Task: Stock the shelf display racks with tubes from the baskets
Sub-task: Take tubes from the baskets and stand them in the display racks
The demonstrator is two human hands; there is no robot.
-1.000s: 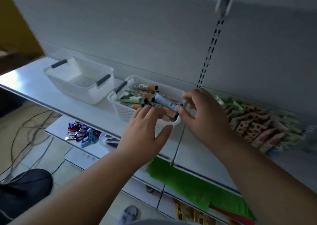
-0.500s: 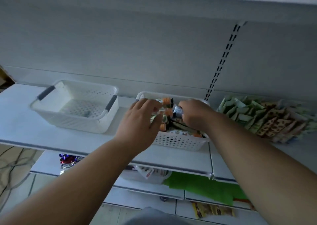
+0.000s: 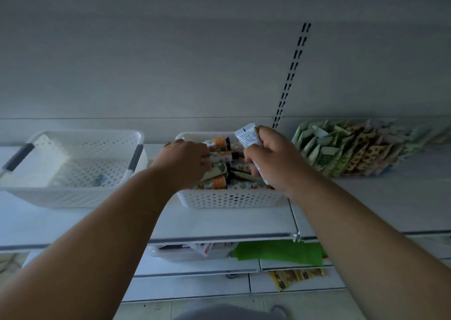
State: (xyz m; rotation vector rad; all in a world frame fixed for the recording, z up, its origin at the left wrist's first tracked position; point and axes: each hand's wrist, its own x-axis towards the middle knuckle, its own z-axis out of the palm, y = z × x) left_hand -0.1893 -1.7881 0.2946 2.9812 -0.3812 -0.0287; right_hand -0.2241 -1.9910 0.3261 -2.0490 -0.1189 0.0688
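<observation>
**shelfnewbie:** So where's everything at right now? Trying to work out which hand goes next.

**aisle9:** The right hand (image 3: pixel 273 158), centre-right of the frame, has its fingers (image 3: pixel 256 150) curled round a white tube (image 3: pixel 247 136). The crimped flat end sticks up and a bit left above the knuckles, so its long axis runs roughly from lower right to upper left, close to upright. It sits over the right end of the tube basket (image 3: pixel 229 199), lifted above the pile.

**shelfnewbie:** And the left?

**aisle9:** The left hand (image 3: pixel 185 166) is reaching into the same basket from the left. Its fingertips are down among the orange-capped tubes (image 3: pixel 219 153), which mostly lie flat and point across the basket, caps toward the middle. I can't tell if it has actually pinched one or is just touching them, since the fingers are hidden behind the hand.

**shelfnewbie:** So which matters for the next move?

**aisle9:** My guess is the right one, as it already holds a tube. No rack is really visible though. There's just a row of packets (image 3: pixel 349 151) on the shelf (image 3: pixel 219 224) at the right and an almost empty basket (image 3: pixel 73 170) at the left.
</observation>
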